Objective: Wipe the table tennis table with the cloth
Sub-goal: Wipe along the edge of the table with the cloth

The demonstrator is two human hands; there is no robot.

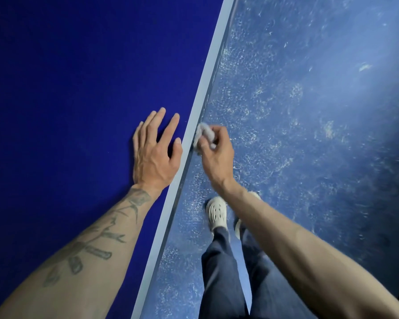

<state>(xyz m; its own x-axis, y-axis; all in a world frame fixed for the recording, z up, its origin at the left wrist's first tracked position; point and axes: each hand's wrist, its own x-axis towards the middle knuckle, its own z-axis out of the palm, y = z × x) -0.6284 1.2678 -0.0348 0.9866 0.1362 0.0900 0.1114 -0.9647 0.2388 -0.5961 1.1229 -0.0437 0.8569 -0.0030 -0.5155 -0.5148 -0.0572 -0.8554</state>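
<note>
1. Along the right edge of the table tennis table (67, 88), your right hand (217, 157) gripped the cloth (204, 132), with the fingers curled round it.
2. The cloth was a small, pale grey wad bunched in those fingers. It met the dark side face of the right edge, just below the white border line (207, 93).
3. Your right hand was held off the table top, on the outer side of the right edge and above the floor (309, 111).
4. Your left hand (156, 153) lay palm down on the dark blue top, near the same edge. Its fingers were straight and spread, and it grasped nothing.
5. The thumb tip of your left hand lay just beside the white border line.
6. Your two hands were near each other, with the border line running between them.
7. Your left forearm (97, 240), marked with a dark tattoo, extended over the blue top behind the hand.
8. The floor beside the right edge was blue and mottled with pale scuff marks.
9. You stood just beside the right edge in dark blue trousers (219, 272), with a pale perforated shoe (217, 214) visible on the floor.
10. Faint lettering ran along the side face of the right edge; it was too blurred to read.
</note>
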